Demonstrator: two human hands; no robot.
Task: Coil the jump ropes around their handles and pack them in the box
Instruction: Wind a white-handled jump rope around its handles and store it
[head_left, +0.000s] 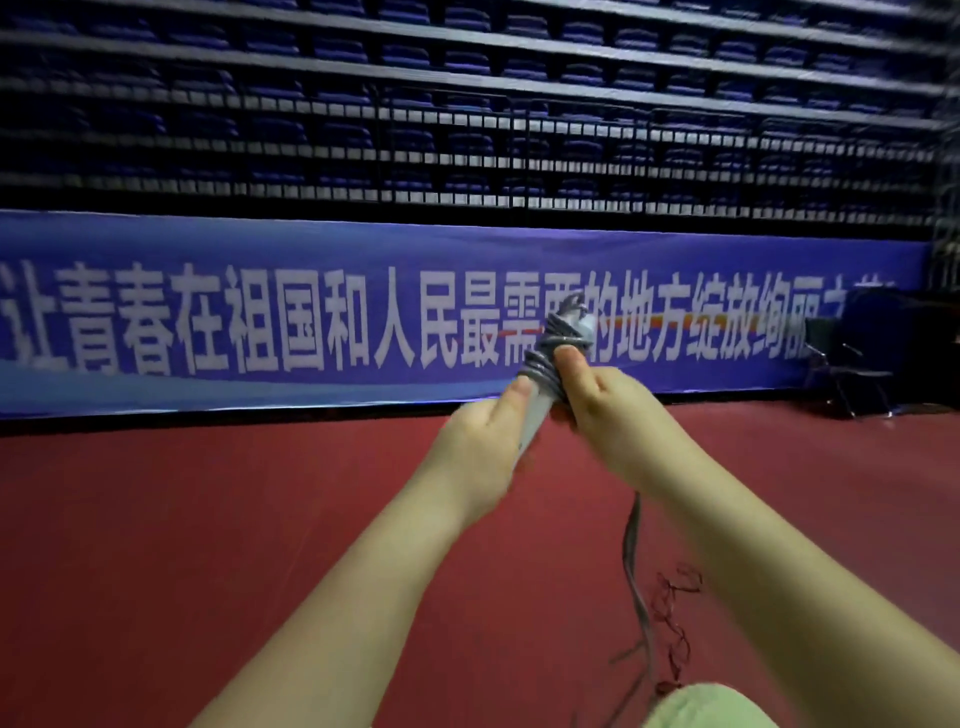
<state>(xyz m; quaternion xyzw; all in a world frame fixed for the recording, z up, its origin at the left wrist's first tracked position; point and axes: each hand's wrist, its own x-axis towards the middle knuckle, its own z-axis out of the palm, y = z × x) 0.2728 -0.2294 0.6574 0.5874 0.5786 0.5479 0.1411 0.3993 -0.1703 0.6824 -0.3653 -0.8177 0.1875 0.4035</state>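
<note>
A grey jump rope (551, 358) is held up between both hands, its cord wound in tight turns around pale handles (535, 410) that stick up past the fingers. The left hand (480, 441) is curled round the lower part of the handles, thumb lying along them. The right hand (605, 410) pinches the coiled turns with its thumb on top. The loose tail of the cord (636, 587) hangs from under the right hand down to the red floor (208, 545), beside what looks like a thin dark red rope (675, 618), though blur makes that unsure. Beyond the hands a blue banner (260, 322) runs along the wall, its white characters reading 让青春在祖国和人民最需要的地方绽放. Above it rise rows of folded blue seats (467, 78). To the right of the hands stands a dark chair (862, 353).
</note>
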